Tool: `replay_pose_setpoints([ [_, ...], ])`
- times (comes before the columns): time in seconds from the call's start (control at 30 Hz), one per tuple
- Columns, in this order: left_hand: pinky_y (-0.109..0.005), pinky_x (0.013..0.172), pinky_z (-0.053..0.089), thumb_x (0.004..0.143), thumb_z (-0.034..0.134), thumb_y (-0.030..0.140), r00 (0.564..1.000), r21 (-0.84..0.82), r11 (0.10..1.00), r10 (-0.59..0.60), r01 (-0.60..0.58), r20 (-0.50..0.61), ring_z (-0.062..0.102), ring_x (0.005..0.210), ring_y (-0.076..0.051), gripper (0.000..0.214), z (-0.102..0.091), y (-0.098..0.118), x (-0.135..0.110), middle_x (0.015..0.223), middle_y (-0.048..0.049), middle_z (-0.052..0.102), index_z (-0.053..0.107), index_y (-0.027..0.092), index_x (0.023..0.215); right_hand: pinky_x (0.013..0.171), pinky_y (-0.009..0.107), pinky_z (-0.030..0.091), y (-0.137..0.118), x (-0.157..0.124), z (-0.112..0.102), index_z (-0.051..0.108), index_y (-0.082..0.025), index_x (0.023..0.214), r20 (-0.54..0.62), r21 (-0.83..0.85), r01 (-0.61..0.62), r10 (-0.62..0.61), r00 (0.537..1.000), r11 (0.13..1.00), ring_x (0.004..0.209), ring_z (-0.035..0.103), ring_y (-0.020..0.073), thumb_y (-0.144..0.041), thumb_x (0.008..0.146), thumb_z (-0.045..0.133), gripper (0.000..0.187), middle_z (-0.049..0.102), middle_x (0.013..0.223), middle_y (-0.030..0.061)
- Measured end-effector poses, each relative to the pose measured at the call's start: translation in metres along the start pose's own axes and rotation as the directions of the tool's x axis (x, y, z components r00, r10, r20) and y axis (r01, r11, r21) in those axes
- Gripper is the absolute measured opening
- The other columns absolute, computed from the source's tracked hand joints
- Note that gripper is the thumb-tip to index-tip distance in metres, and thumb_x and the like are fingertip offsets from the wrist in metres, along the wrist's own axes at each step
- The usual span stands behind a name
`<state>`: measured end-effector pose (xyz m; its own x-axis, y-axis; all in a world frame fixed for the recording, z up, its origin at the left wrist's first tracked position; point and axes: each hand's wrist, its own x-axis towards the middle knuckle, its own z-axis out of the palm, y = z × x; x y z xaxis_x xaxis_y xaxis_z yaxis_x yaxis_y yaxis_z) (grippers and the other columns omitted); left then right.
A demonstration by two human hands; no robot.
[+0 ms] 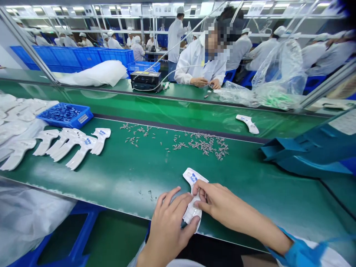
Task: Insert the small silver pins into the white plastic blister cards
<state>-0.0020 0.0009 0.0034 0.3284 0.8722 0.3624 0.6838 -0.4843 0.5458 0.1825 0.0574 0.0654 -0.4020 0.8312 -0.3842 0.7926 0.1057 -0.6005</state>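
Observation:
A white plastic handle shell [191, 176] with blue parts in its upper end lies on the green bench near the front edge. My left hand [174, 218] grips its lower part, fingertips on the left side and thumb on the lower right. Over the shell's middle, my right hand [214, 196] has its thumb and index finger bent close together in a pinch. Whatever is between those fingertips is too small or hidden to make out. Small metal screws [208, 144] lie scattered on the bench beyond my hands.
More white shells [80, 148] lie at left, beside a blue bin [66, 115] of blue parts. Another shell [247, 123] rests on the green strip beyond. Teal ducting [294, 148] stands at right. Across the bench a co-worker [204, 59] handles small items near plastic bags [278, 74].

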Motion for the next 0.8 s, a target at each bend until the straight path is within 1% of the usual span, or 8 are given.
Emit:
replay_pose_setpoints([
  [0.07,-0.041,0.097,0.045,0.092,0.061,0.03,0.997,0.019,1.0,-0.005,0.006,-0.071,0.06,0.12,-0.027,0.029,0.006,0.0,0.0,0.117,-0.0027,0.073,0.063,0.024,0.121,0.063,0.027,0.042,0.015,0.004,-0.012,0.062,-0.025,0.095,-0.053,0.053,0.046,-0.043,0.998,0.998,0.074,0.062,0.0189,-0.036,0.094,0.05,0.016,0.068,0.079,0.0002],
  [0.13,-0.04,0.095,0.045,0.093,0.06,0.028,0.988,0.051,0.998,-0.023,0.031,-0.154,0.062,0.117,-0.027,0.028,0.013,0.001,0.001,0.114,-0.0034,0.073,0.063,0.022,0.12,0.069,0.031,0.047,0.04,0.011,-0.025,0.064,-0.025,0.099,-0.241,0.007,0.025,-0.022,0.97,1.0,0.08,0.064,0.0207,-0.038,0.095,0.046,0.022,0.07,0.092,0.004],
  [0.2,-0.039,0.094,0.045,0.093,0.059,0.026,0.973,0.084,0.994,-0.049,0.069,-0.224,0.063,0.113,-0.027,0.029,0.019,0.002,0.002,0.112,-0.0045,0.073,0.063,0.021,0.121,0.077,0.036,0.049,0.07,0.02,-0.035,0.064,-0.025,0.107,-0.473,-0.118,-0.063,-0.001,0.881,0.991,0.088,0.065,0.0244,-0.034,0.093,0.047,0.024,0.07,0.108,0.0085],
  [0.27,-0.039,0.092,0.045,0.092,0.059,0.026,0.965,0.106,0.989,-0.069,0.099,-0.254,0.064,0.11,-0.027,0.03,0.023,0.002,0.003,0.111,-0.0054,0.072,0.063,0.02,0.121,0.079,0.04,0.049,0.097,0.029,-0.041,0.063,-0.024,0.109,-0.56,-0.216,-0.144,-0.002,0.828,0.966,0.092,0.066,0.0272,-0.032,0.092,0.046,0.025,0.067,0.117,0.0113],
  [0.4,-0.039,0.092,0.044,0.093,0.059,0.026,0.966,0.106,0.99,-0.069,0.098,-0.248,0.064,0.109,-0.026,0.03,0.024,0.002,0.003,0.111,-0.0053,0.072,0.063,0.02,0.122,0.077,0.038,0.049,0.124,0.04,-0.039,0.061,-0.022,0.107,-0.573,-0.323,-0.175,-0.045,0.818,0.93,0.095,0.065,0.0286,-0.028,0.093,0.042,0.024,0.067,0.11,0.0112],
  [0.53,-0.038,0.093,0.044,0.093,0.059,0.025,0.967,0.103,0.991,-0.057,0.085,-0.25,0.063,0.11,-0.026,0.029,0.023,0.001,0.003,0.111,-0.0051,0.072,0.063,0.02,0.121,0.074,0.037,0.049,0.123,0.042,-0.037,0.061,-0.023,0.098,-0.576,-0.373,-0.203,-0.054,0.816,0.905,0.091,0.065,0.0284,-0.03,0.095,0.042,0.021,0.068,0.098,0.0103],
  [0.7,-0.038,0.093,0.043,0.093,0.059,0.024,0.968,0.116,0.99,-0.046,0.077,-0.248,0.063,0.11,-0.026,0.03,0.023,0.001,0.003,0.11,-0.0053,0.072,0.063,0.019,0.122,0.08,0.039,0.049,0.121,0.043,-0.041,0.061,-0.022,0.103,-0.502,-0.446,-0.11,-0.147,0.852,0.889,0.093,0.063,0.0276,-0.028,0.096,0.041,0.022,0.068,0.104,0.0111],
  [0.8,-0.037,0.093,0.043,0.093,0.059,0.024,0.967,0.118,0.99,-0.044,0.075,-0.251,0.063,0.109,-0.025,0.029,0.023,0.002,0.003,0.11,-0.0056,0.072,0.063,0.019,0.121,0.08,0.038,0.049,0.122,0.045,-0.044,0.062,-0.021,0.101,-0.48,-0.455,-0.095,-0.154,0.864,0.885,0.093,0.063,0.027,-0.027,0.096,0.041,0.023,0.069,0.104,0.0112],
])
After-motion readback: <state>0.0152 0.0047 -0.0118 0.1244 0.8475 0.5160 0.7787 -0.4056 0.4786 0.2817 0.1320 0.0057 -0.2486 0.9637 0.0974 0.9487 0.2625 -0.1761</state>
